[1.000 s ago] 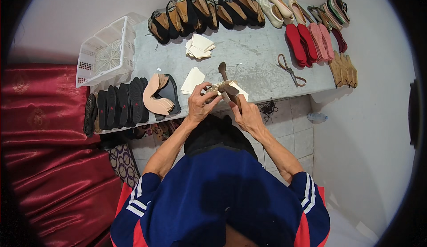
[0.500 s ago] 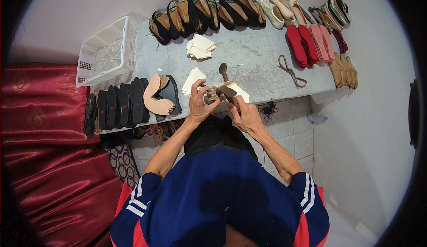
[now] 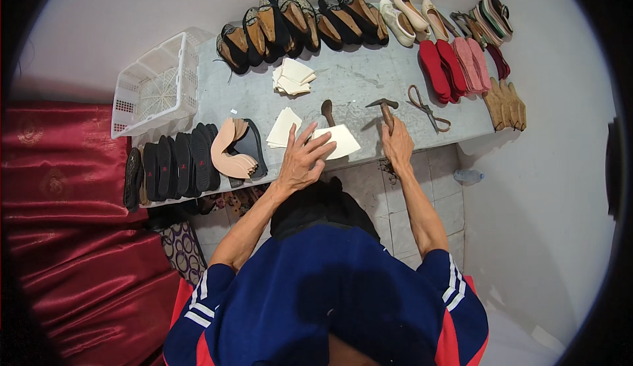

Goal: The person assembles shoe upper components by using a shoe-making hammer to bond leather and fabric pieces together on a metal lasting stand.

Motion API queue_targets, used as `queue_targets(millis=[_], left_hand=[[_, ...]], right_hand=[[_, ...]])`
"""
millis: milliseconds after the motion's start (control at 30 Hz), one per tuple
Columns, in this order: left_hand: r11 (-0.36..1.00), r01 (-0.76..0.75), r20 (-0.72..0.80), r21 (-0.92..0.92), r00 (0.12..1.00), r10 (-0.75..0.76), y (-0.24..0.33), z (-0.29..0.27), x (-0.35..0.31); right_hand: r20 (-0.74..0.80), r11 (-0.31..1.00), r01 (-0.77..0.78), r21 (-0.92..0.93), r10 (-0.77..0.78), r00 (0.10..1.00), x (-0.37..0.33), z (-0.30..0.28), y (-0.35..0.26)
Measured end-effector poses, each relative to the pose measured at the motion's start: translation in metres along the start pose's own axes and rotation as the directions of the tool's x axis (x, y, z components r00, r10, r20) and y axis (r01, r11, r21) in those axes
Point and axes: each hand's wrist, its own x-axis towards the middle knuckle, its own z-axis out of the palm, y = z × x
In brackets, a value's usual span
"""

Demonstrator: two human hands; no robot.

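My right hand [image 3: 397, 146] grips a hammer [image 3: 388, 119] by its handle, with the dark metal head lying at the table's surface. My left hand [image 3: 303, 161] is open, fingers spread, at the front edge of the table. Its fingertips reach over a stack of white pieces [image 3: 343, 143]; whether they touch it I cannot tell. Beside that hand is another fan of white pieces [image 3: 283, 126]. Just beyond the fingers stands a dark, rounded metal tool [image 3: 327, 110], its lower end hidden by the white stack.
Scissors [image 3: 428, 109] lie right of the hammer. Black soles [image 3: 184, 158], beige curved pieces [image 3: 231, 152] and a white basket [image 3: 158, 86] occupy the left side. Shoes [image 3: 290, 20] line the back; red insoles [image 3: 438, 69] lie at the right. More white pieces [image 3: 293, 76] rest mid-table.
My right hand has moved right with the hammer, away from my left hand. The brownish thing between my hands is out of sight. My left hand has opened over the white pieces.
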Motion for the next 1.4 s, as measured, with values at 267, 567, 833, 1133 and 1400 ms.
queue_targets(millis=[267, 567, 833, 1133, 1400], left_hand=[[0.999, 0.052, -0.046, 0.016, 0.998, -0.051, 0.018, -0.003, -0.009], [0.989, 0.129, -0.095, 0.068, 0.988, -0.122, 0.025, -0.001, -0.018], [0.979, 0.199, -0.155, 0.051, 0.970, -0.189, 0.029, -0.005, 0.000], [0.955, 0.280, -0.112, -0.099, 0.950, -0.290, 0.003, -0.002, 0.020], [0.942, 0.281, -0.068, -0.182, 0.952, -0.297, 0.000, -0.003, 0.022]], right_hand=[[0.105, 0.981, -0.045, -0.191, 0.066, 0.992, -0.011, 0.037, 0.058], [0.041, 0.828, 0.421, 0.369, -0.467, 0.883, -0.024, -0.023, -0.082], [0.222, 0.813, 0.469, 0.346, -0.556, 0.801, -0.013, -0.022, -0.096], [0.329, 0.765, 0.467, 0.443, -0.624, 0.709, 0.011, -0.025, -0.093], [0.344, 0.738, 0.580, 0.345, -0.675, 0.653, 0.018, -0.034, -0.095]])
